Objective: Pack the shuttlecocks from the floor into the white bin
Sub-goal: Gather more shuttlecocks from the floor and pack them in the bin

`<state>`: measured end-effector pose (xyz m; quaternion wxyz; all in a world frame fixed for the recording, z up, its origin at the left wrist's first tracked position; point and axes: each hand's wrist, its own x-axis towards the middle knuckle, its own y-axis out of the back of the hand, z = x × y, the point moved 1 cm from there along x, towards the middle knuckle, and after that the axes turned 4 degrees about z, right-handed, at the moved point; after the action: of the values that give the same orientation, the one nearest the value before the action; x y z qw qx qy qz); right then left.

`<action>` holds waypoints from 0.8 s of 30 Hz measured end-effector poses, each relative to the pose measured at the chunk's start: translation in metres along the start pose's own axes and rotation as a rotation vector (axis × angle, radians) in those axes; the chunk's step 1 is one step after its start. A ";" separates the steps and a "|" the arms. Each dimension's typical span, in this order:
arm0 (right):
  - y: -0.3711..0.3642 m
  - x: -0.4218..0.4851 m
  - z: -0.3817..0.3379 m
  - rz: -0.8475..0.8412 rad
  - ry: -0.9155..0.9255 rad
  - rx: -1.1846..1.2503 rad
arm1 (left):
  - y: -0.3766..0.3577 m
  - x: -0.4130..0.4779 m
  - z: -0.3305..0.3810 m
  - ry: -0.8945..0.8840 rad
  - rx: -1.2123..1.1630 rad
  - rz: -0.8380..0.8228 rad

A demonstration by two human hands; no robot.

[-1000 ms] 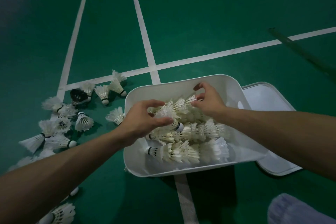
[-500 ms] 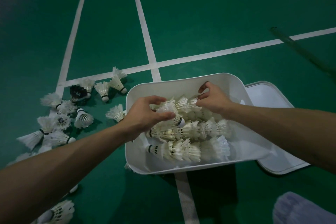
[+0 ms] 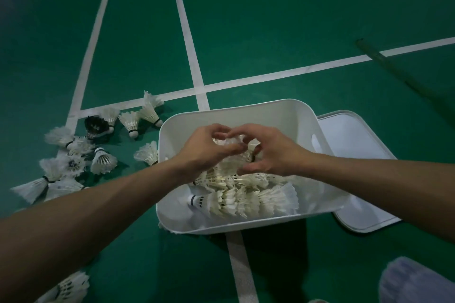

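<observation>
The white bin (image 3: 236, 112) sits on the green court floor and holds rows of nested white shuttlecocks (image 3: 248, 199). Both of my hands are over the bin's middle, fingertips almost touching. My left hand (image 3: 202, 152) and my right hand (image 3: 273, 150) have their fingers curled round the same white shuttlecock (image 3: 232, 145) on top of the pile. Several loose shuttlecocks (image 3: 102, 161) lie scattered on the floor left of the bin, one dark one (image 3: 94, 125) among them. Another shuttlecock (image 3: 69, 289) lies at the bottom left, under my left forearm.
The bin's white lid (image 3: 357, 155) lies flat on the floor, partly under the bin's right side. White court lines (image 3: 283, 74) cross behind the bin. A dark pole (image 3: 394, 71) lies at the far right. A grey sock (image 3: 416, 280) shows at the bottom right.
My right hand moved left from the bin's far rim to the middle, and my left hand shifted right to meet it. Both now hold one shuttlecock together.
</observation>
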<state>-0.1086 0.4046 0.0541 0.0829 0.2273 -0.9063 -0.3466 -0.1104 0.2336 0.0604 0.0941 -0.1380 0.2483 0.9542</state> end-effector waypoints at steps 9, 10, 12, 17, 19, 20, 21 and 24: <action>0.017 -0.002 0.019 0.249 -0.269 0.056 | 0.005 0.003 -0.004 0.036 -0.025 -0.015; 0.022 -0.004 0.025 0.316 -0.339 0.070 | 0.005 0.004 -0.006 0.040 -0.012 -0.019; 0.029 -0.007 0.037 0.463 -0.461 0.044 | 0.005 0.007 -0.011 0.045 0.014 -0.026; 0.022 -0.013 0.051 0.502 -0.619 -0.008 | -0.002 0.009 -0.016 0.029 0.051 -0.050; 0.019 -0.013 0.053 0.530 -0.647 -0.049 | -0.005 0.009 -0.016 0.011 0.084 -0.051; 0.018 -0.011 0.054 0.548 -0.660 -0.078 | -0.006 0.009 -0.017 0.003 0.098 -0.052; 0.017 -0.008 0.054 0.566 -0.671 -0.107 | -0.007 0.009 -0.018 -0.004 0.108 -0.052; 0.012 0.003 0.058 0.637 -0.681 -0.070 | -0.009 0.010 -0.020 -0.004 0.126 -0.056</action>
<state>-0.1330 0.4452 0.0186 -0.1095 -0.1921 -0.8943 -0.3889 -0.1134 0.2320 0.0367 0.1300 -0.1367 0.3035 0.9340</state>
